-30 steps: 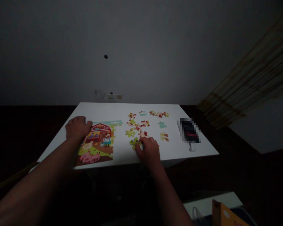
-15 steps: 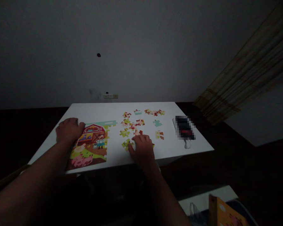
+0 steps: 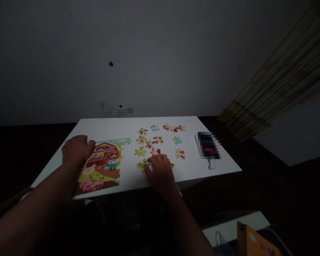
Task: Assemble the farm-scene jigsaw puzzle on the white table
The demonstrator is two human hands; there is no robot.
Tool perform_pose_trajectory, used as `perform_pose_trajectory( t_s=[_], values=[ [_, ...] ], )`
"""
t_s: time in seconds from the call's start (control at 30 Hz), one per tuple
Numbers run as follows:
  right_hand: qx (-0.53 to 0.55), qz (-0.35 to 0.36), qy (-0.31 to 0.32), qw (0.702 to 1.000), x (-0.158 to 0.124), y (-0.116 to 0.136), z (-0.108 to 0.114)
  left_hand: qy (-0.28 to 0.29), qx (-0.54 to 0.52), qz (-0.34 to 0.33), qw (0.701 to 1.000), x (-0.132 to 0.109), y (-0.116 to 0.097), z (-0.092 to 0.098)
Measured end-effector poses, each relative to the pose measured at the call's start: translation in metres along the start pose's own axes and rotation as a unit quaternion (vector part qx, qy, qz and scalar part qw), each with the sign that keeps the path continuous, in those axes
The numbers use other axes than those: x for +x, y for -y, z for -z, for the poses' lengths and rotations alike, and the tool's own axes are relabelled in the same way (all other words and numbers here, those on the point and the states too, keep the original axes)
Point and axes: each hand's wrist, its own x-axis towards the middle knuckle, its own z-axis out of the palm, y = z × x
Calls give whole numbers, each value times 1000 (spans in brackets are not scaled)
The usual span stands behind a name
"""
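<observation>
My left hand (image 3: 76,149) lies spread on the white table, its thumb at the upper left edge of a partly joined jigsaw puzzle (image 3: 106,167). The puzzle shows a red barn, a farmer, a hen and pink pigs; my left forearm covers part of its left side. My right hand (image 3: 161,174) rests near the front edge, thumb and fingers apart, with nothing visible held. Close by its thumb lies a green puzzle piece (image 3: 142,165). Beyond the fingers is a brown-and-pink piece (image 3: 156,150), and another piece is partly hidden under the hand.
Several loose pieces lie around the middle of the table (image 3: 104,124), among them a pale teal one (image 3: 177,140) and a tan one (image 3: 180,154). A blurred-out dark object (image 3: 208,145) with a white strap is at the right. An orange box (image 3: 257,241) stands lower right.
The whole view has shifted very slightly. Both hands keep about the same places, and no puzzle piece has visibly moved.
</observation>
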Motion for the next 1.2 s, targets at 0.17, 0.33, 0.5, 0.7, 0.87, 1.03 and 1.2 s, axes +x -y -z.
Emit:
perform_pose_trajectory(
  t_s=[0.17, 0.33, 0.5, 0.7, 0.87, 1.03, 1.2],
  values=[
    [-5, 6, -4, 1000, 1, 2, 2, 3, 5, 0, 1000, 0, 0, -1],
    [-8, 17, -27, 999, -4, 1, 4, 3, 10, 5, 1000, -2, -2, 1],
    [5, 23, -41, 999, -13, -4, 6, 5, 6, 11, 1000, -5, -5, 3],
    [5, 34, -50, 998, -14, -3, 6, 4, -3, 17, 1000, -7, -8, 5],
    [1, 32, -45, 998, -16, -4, 5, 6, -9, 11, 1000, -8, -7, 4],
    [2, 29, -34, 999, -16, -4, 6, 5, -4, 20, 1000, -8, -8, 4],
    [-1, 35, -34, 999, -16, -4, 6, 1, -12, 17, 1000, -8, -7, 2]
  ],
)
